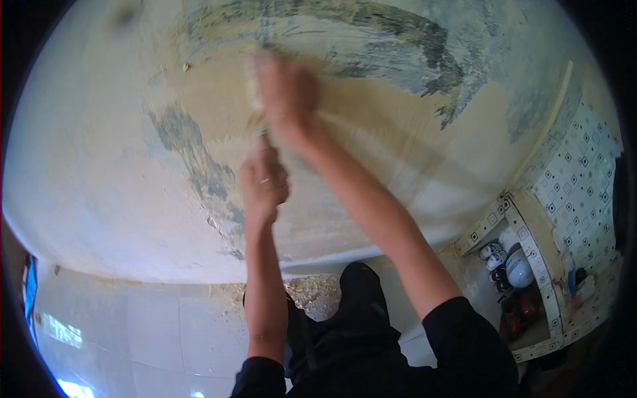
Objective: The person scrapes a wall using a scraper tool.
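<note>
Before me is a wall (348, 199) with patches of yellowish filler and grey-green bare areas. My left hand (264, 179), with a ring on one finger, grips a tool handle whose metal collar shows above the fist; the rest of that tool is hard to make out. Above it, my right hand (288, 89) is blurred and closed around a pale, flat-edged tool (255, 92) held near the wall; its exact kind I cannot tell. A long shadow falls on the wall to the right of my hands.
Crumbled scrapings (316, 296) lie at the wall's foot between my feet, on the tiled floor (154, 323). At right, a tile-edged niche (540, 258) holds shoes (495, 258), a white rounded object (518, 268) and red items (522, 311).
</note>
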{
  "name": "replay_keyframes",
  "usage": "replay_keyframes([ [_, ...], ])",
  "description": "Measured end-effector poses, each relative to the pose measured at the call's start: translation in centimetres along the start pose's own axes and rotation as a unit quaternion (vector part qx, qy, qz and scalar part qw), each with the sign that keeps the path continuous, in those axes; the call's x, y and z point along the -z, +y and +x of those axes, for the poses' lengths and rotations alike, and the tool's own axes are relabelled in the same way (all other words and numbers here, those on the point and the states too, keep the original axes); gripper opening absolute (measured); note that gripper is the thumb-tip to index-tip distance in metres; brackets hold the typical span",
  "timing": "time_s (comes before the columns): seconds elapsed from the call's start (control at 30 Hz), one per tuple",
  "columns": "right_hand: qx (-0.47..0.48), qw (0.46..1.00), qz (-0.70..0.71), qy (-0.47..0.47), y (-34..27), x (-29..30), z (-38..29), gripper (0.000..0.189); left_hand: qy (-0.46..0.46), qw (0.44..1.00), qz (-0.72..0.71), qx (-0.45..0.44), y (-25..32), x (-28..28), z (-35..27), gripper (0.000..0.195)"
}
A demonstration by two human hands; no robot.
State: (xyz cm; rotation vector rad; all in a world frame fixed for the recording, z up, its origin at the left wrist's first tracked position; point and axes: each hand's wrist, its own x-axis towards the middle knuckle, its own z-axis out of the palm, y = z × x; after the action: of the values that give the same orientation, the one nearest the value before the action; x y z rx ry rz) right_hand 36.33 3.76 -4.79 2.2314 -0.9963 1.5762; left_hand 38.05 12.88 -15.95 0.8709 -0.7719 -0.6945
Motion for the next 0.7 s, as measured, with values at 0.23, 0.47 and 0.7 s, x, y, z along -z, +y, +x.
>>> replay_keyframes([
  [0.23,0.019,0.997,0.064,-0.035,-3.0,0.8,-0.8,0.037,0.017,1.0,-0.01,0.003,1.5,2.4,-1.1,0.049],
  [0.47,-0.073,0.996,-0.007,0.047,7.6,7.9,-2.3,0.038,-0.128,0.988,0.08,0.017,-0.9,-5.0,-3.0,0.045],
  [0.7,-0.061,0.984,-0.089,0.14,16.5,14.1,-2.3,0.04,-0.288,0.957,0.013,0.008,-4.5,-14.2,-3.0,0.046],
])
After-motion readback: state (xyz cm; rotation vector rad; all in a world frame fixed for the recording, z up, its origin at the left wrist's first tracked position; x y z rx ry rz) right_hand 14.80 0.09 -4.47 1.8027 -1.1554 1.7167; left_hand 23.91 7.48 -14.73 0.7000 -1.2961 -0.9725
